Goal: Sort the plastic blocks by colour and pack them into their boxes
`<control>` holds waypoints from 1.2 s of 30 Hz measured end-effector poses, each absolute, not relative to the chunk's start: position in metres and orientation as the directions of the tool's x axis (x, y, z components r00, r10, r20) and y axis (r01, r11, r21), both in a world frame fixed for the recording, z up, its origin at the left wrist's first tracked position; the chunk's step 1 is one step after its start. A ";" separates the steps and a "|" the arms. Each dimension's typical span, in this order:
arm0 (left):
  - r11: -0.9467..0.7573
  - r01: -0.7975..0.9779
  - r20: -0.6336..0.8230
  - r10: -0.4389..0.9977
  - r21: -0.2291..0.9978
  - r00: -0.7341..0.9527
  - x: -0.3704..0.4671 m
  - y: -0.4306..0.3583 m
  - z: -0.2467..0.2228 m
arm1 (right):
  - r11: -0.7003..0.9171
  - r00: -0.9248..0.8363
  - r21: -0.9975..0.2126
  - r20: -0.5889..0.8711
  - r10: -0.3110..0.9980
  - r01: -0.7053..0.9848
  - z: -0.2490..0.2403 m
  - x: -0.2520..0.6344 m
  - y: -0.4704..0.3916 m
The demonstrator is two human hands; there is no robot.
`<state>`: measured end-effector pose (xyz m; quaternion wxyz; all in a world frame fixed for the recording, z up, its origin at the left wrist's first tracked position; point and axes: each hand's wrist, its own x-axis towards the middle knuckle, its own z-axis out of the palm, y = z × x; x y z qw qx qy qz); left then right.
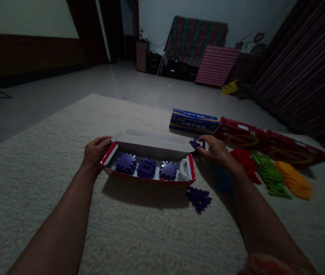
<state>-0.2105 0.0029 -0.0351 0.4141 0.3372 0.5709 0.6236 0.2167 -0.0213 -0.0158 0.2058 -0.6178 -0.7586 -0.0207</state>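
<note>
An open red and white box (147,181) lies on the pale carpet, its lid folded back. Three stacks of purple notched pieces (146,168) sit inside, with a coiled white cord (183,168) at the right end. My left hand (97,152) grips the box's left end. Just beyond the right end, my right hand (212,151) pinches a purple piece (196,143) between thumb and fingers. Purple triangular pieces (199,198) rest on the carpet by the box's near right corner.
Red (245,164), green (271,175) and orange (293,179) piles of pieces lie at the right, with something blue (222,178) partly behind my right forearm. Behind them stand a blue box (193,121) and red boxes (241,133). Covered furniture stands by the far wall.
</note>
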 end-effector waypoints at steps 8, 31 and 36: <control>-0.012 -0.235 -0.085 0.913 0.972 -0.400 -0.210 0.005 -0.038 | 0.388 -0.180 -0.300 0.540 0.822 0.871 0.037 0.171 -0.059; -0.028 -0.378 -0.102 0.942 0.925 -0.319 -0.214 0.009 -0.044 | 0.514 -0.528 -0.272 0.025 0.849 0.813 0.043 0.029 -0.069; -0.021 -0.377 -0.109 0.941 0.926 -0.320 -0.212 0.007 -0.042 | 0.548 -0.521 -0.305 0.171 0.836 0.779 0.048 0.041 -0.070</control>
